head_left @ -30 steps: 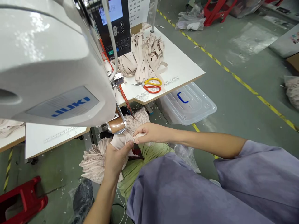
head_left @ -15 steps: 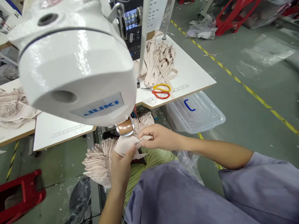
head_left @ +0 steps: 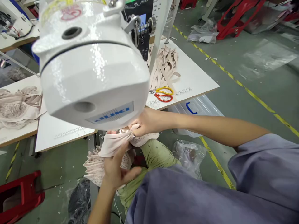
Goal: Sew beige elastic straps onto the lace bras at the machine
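Under the head of the white sewing machine [head_left: 95,84] lies a pale pink fabric piece [head_left: 114,143], part of it hidden by the machine. My right hand [head_left: 149,121] pinches its upper edge close to the metal sewing arm. Below, my left hand [head_left: 116,171] touches the cloth with its fingertips, thumb spread away to the right. Lace-trimmed pale pink cloth [head_left: 146,139] hangs beyond the right hand's fingers. A gathered bundle of pale lace pieces [head_left: 94,165] hangs to the left of my left hand. The needle is hidden.
Scissors with yellow and red handles [head_left: 164,94] lie on the white table [head_left: 198,77], before a heap of pale fabric strips [head_left: 164,67]. More pale garments [head_left: 18,107] lie at left. A clear lidded box [head_left: 205,105] sits below the table; a red stool [head_left: 21,196] stands lower left.
My right hand has moved up and slightly left, towards the sewing arm, with the fabric edge. My left hand has loosened, its thumb now spread. The view has shifted a little.
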A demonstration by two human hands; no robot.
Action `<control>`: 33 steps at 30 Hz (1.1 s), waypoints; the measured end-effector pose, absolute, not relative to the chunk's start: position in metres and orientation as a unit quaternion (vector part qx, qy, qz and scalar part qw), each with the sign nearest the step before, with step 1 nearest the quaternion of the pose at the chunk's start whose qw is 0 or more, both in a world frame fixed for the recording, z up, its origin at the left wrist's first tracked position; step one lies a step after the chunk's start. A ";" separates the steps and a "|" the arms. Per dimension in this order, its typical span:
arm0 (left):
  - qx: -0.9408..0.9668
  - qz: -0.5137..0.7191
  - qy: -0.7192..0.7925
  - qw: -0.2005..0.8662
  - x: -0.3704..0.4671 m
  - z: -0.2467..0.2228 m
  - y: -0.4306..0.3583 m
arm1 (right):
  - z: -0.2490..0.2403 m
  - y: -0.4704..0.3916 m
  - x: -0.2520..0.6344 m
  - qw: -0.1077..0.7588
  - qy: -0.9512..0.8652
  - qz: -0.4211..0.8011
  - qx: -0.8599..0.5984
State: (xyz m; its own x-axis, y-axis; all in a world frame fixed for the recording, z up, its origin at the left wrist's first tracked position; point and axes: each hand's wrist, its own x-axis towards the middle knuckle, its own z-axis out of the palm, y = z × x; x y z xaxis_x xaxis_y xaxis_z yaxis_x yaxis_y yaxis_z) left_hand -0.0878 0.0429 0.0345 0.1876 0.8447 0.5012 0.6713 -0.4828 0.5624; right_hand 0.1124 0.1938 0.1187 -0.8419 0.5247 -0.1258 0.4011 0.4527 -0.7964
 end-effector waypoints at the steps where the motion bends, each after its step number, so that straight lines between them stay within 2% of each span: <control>1: 0.808 0.338 0.481 0.045 -0.098 0.032 0.050 | 0.119 0.195 0.111 0.070 -0.863 0.417 -0.276; 4: 0.868 0.257 0.414 -0.091 -0.117 0.025 0.070 | 0.121 0.196 0.108 0.051 -0.875 0.394 -0.276; 7: 0.888 0.235 0.374 -0.128 -0.122 0.022 0.085 | 0.123 0.196 0.107 0.041 -0.877 0.380 -0.290; 12: 0.896 0.228 0.372 -0.088 -0.118 0.026 0.092 | 0.109 0.197 0.110 0.058 -0.880 0.376 -0.284; 14: 0.889 0.233 0.390 -0.053 -0.112 0.031 0.090 | 0.095 0.194 0.117 0.127 -0.877 0.380 -0.264; 17: 0.865 0.247 0.437 -0.017 -0.100 0.036 0.083 | 0.072 0.184 0.126 0.269 -0.878 0.316 -0.240; 20: 0.843 0.255 0.473 -0.007 -0.088 0.040 0.077 | 0.058 0.175 0.131 0.343 -0.874 0.263 -0.222; 26: 0.809 0.262 0.525 0.041 -0.071 0.042 0.067 | 0.060 0.175 0.129 0.350 -0.852 0.302 -0.245; 33: 0.794 0.266 0.546 -0.013 -0.059 0.044 0.066 | 0.057 0.174 0.132 0.342 -0.852 0.306 -0.251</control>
